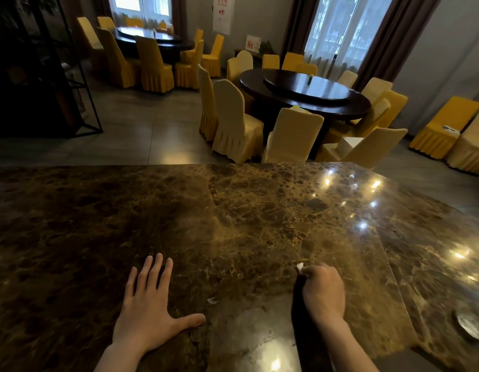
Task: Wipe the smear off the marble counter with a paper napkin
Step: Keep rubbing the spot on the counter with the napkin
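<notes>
A brown marble counter fills the lower half of the view. My left hand lies flat on it with fingers spread and holds nothing. My right hand is closed on a small white paper napkin, of which only a corner shows past the fingers; the fist presses down on the counter. A small pale mark sits on the marble between my hands; I cannot tell whether it is the smear or a glint.
A round metal object rests at the counter's right edge. Beyond the far edge stand round dark dining tables ringed by yellow-covered chairs. A dark metal shelf frame stands at the left.
</notes>
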